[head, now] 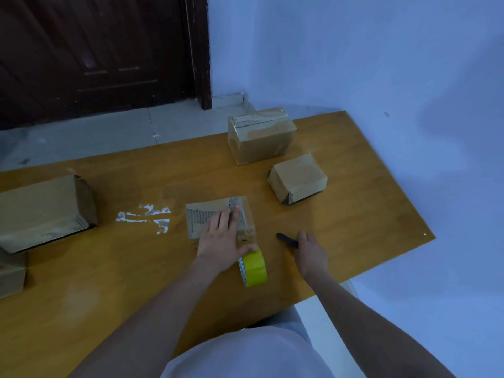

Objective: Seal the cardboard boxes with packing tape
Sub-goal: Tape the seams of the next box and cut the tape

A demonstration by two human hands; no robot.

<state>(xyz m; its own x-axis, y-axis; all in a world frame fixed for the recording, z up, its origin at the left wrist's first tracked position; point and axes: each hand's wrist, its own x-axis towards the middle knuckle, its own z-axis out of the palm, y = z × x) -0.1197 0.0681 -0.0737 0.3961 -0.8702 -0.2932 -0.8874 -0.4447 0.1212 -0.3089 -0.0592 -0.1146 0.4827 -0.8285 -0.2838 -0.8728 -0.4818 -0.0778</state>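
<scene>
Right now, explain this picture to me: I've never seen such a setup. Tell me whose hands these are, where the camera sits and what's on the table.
There is no machine: a person wears one camera on the head, looking down at their own bare hands. The left hand presses flat on a small box on the wooden table. The right hand grips a dark tool, perhaps a cutter; I cannot tell. A yellow tape roll stands between the hands. More boxes sit around: two at the far right and others at the left edge.
</scene>
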